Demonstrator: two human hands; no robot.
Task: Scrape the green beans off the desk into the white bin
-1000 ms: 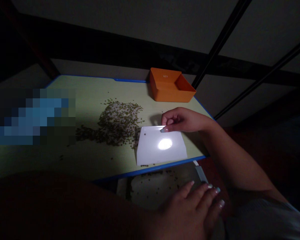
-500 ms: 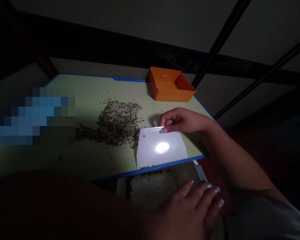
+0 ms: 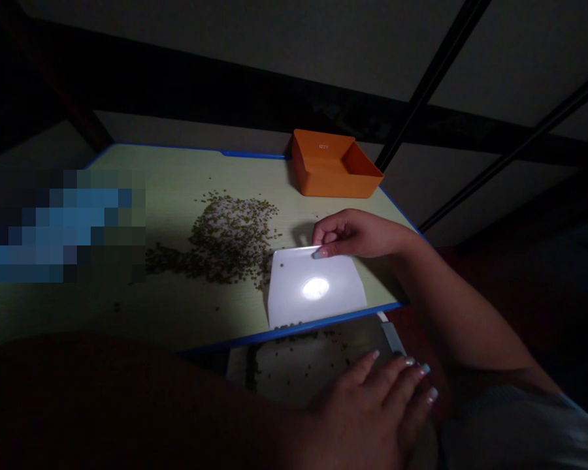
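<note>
Right grip (image 3: 355, 233) pinches scraper (image 3: 294, 287); granules (image 3: 251, 369) in lower bin (image 3: 298, 365).

Sm. wht. marking (image 3: 323, 147) on orange box (image 3: 338, 185), too tiny to read.

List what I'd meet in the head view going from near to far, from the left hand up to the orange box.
Left hand → blue table edge → white scraper → right hand → orange box.
</note>
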